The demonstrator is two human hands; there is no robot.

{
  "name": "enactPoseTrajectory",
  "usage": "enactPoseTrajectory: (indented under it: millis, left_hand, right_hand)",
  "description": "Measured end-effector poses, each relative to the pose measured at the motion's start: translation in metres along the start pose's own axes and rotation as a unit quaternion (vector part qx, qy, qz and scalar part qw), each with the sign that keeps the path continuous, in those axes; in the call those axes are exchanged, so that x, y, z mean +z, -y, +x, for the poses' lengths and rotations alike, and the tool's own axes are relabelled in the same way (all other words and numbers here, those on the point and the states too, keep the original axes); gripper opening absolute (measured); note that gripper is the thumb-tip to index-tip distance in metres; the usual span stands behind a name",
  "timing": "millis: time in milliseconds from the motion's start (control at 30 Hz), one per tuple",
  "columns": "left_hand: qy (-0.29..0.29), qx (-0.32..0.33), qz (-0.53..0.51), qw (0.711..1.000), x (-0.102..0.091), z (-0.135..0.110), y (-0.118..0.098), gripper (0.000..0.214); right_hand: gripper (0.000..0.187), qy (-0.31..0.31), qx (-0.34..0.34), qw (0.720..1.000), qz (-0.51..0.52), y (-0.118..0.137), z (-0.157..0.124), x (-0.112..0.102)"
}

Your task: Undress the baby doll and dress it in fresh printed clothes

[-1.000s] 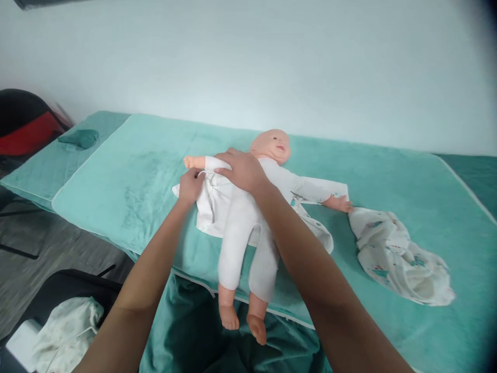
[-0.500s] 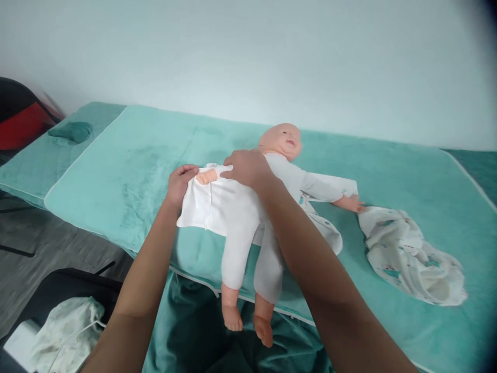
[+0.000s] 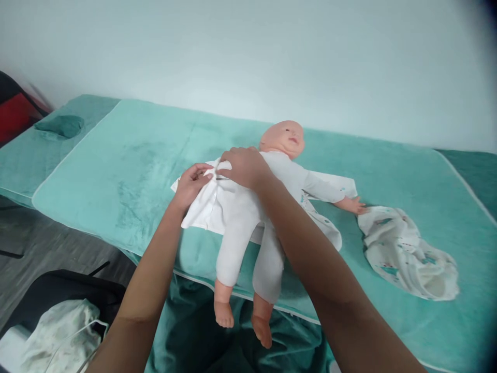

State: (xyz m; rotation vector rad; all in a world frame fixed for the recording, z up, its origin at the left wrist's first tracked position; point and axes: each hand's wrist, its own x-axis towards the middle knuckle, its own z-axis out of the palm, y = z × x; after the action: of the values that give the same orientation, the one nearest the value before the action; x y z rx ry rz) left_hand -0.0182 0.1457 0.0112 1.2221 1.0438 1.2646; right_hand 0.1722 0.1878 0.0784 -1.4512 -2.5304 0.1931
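A baby doll [image 3: 240, 233] with a bald head lies on its back in a light body-suit, its bare feet over the front edge of the bed. Beneath it a white baby shirt [image 3: 202, 212] is spread open, printed on its other face. My left hand [image 3: 194, 184] pinches the shirt's sleeve beside the doll's arm on the left. Fingers of my right hand [image 3: 244, 167] close on the same arm and sleeve near the shoulder. The doll's hand on that side is hidden by cloth and my fingers. Its other arm [image 3: 349, 203] stretches out to the right.
Green padded covers [image 3: 132, 145] lie over the bed, with a face hole [image 3: 62, 126] at the left end. A crumpled printed cloth [image 3: 407, 254] rests right of the doll. On a black chair [image 3: 73, 282] lies a patterned cloth bundle [image 3: 62, 331]. A white wall stands behind.
My left hand has moved right, closer to my right hand, gathering the sleeve cloth. The doll's small hand, visible before, is now covered. The view has shifted slightly.
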Motion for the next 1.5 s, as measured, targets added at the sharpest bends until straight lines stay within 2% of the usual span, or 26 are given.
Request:
enactPoseTrajectory:
  millis: [100, 167, 233, 267, 300, 333, 400, 500, 567, 633, 700, 767, 833, 933, 1000, 1100, 1167, 1200, 1267, 1333, 1433, 1500]
  left_hand:
    - [-0.009, 0.078, 0.123, 0.989, 0.01, -0.004, 0.005, 0.025]
    - [-0.032, 0.117, 0.17, 0.978, 0.015, -0.008, 0.006, 0.021]
    - [-0.052, 0.119, 0.182, 0.975, 0.019, -0.013, 0.006, 0.021]
    - [-0.061, 0.11, 0.179, 0.976, 0.02, -0.014, 0.006, 0.024]
    - [-0.071, 0.101, 0.175, 0.977, 0.02, -0.015, 0.006, 0.027]
    - [-0.084, 0.093, 0.171, 0.977, 0.02, -0.015, 0.007, 0.031]
    - [-0.109, 0.076, 0.176, 0.975, 0.02, -0.015, 0.008, 0.036]
    - [-0.101, 0.053, 0.214, 0.97, 0.022, -0.014, 0.009, 0.029]
    - [-0.089, 0.046, 0.238, 0.966, 0.027, -0.013, 0.008, 0.023]
    - [-0.107, 0.059, 0.244, 0.962, 0.034, -0.011, 0.004, 0.021]
    - [-0.125, 0.097, 0.241, 0.957, 0.042, -0.008, -0.003, 0.02]
    - [-0.116, 0.138, 0.235, 0.955, 0.053, -0.001, -0.013, 0.018]
    - [-0.082, 0.145, 0.221, 0.961, 0.065, 0.008, -0.023, 0.015]
    - [-0.026, 0.115, 0.202, 0.972, 0.082, 0.022, -0.036, 0.013]
    - [-0.01, 0.106, 0.206, 0.973, 0.09, 0.027, -0.042, 0.013]
    - [-0.05, 0.084, 0.232, 0.968, 0.092, 0.022, -0.055, 0.005]
    - [-0.066, 0.044, 0.227, 0.971, 0.09, 0.008, -0.07, 0.003]
    - [-0.057, 0.022, 0.211, 0.976, 0.089, -0.002, -0.081, 0.006]
    - [-0.003, -0.018, 0.147, 0.989, 0.087, -0.022, -0.101, 0.015]
    - [0.018, -0.025, 0.059, 0.998, 0.085, -0.037, -0.115, 0.026]
    - [-0.025, 0.005, -0.037, 0.999, 0.081, -0.041, -0.108, 0.03]
    - [-0.063, 0.019, -0.024, 0.998, 0.078, -0.037, -0.09, 0.025]
  right_hand:
    - [0.031, -0.071, 0.002, 0.995, 0.07, -0.001, -0.01, -0.009]
    - [0.033, -0.16, 0.032, 0.981, 0.105, -0.009, -0.025, -0.015]
    - [0.034, -0.286, 0.1, 0.944, 0.128, -0.026, -0.048, -0.017]
    - [0.034, -0.35, 0.153, 0.915, 0.129, -0.037, -0.062, -0.015]
    - [0.036, -0.393, 0.215, 0.885, 0.126, -0.049, -0.077, -0.012]
    - [0.037, -0.407, 0.283, 0.86, 0.122, -0.061, -0.092, -0.006]
    - [0.041, -0.352, 0.364, 0.853, 0.13, -0.08, -0.117, 0.006]
    - [0.051, -0.283, 0.367, 0.875, 0.141, -0.088, -0.139, 0.019]
    - [0.056, -0.277, 0.359, 0.875, 0.169, -0.084, -0.142, 0.022]
    - [0.06, -0.283, 0.359, 0.855, 0.243, -0.079, -0.14, 0.023]
    - [0.069, -0.282, 0.352, 0.82, 0.353, -0.077, -0.136, 0.023]
    - [0.08, -0.273, 0.33, 0.779, 0.458, -0.077, -0.133, 0.025]
    - [0.087, -0.262, 0.297, 0.748, 0.532, -0.079, -0.132, 0.027]
    - [0.089, -0.231, 0.252, 0.729, 0.594, -0.081, -0.132, 0.031]
    - [0.088, -0.213, 0.234, 0.721, 0.617, -0.081, -0.131, 0.034]
    - [0.086, -0.209, 0.23, 0.72, 0.621, -0.08, -0.13, 0.036]
    - [0.084, -0.208, 0.241, 0.725, 0.61, -0.078, -0.129, 0.036]
    - [0.083, -0.209, 0.247, 0.728, 0.604, -0.078, -0.128, 0.036]
    - [0.084, -0.212, 0.254, 0.73, 0.598, -0.076, -0.128, 0.035]
    - [0.084, -0.213, 0.258, 0.73, 0.596, -0.075, -0.128, 0.034]
    - [0.084, -0.212, 0.264, 0.734, 0.588, -0.075, -0.129, 0.035]
    - [0.086, -0.212, 0.266, 0.739, 0.582, -0.077, -0.129, 0.035]
